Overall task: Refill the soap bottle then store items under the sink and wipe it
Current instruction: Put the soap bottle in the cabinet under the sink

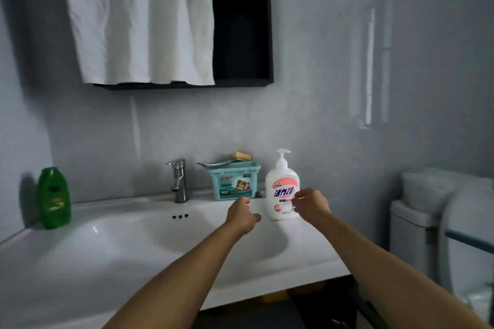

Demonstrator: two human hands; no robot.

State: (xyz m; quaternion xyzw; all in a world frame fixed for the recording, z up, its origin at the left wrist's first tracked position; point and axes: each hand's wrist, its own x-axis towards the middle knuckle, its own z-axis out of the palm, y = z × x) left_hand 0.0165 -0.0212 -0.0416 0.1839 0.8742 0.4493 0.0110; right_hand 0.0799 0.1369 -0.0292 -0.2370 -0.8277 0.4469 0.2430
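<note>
Two loosely curled hands (242,215) (311,205) flank the upright soap bottle (282,187).

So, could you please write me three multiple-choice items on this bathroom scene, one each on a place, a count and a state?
1. Where does the green bottle stand?
A. On the left rim of the sink
B. Down in the basin
C. On top of the teal box

2. How many small holes sit in the basin wall below the faucet?
A. Two
B. Three
C. Five

3. How is the pump bottle placed?
A. Lying on its side
B. Upright with its pump head on
C. Upright with the pump head removed

Answers:
1 A, as it stands at the far left edge, against the wall.
2 B, as three dark dots show in a row.
3 B, as it stands on its base and the white pump tops it.
</note>
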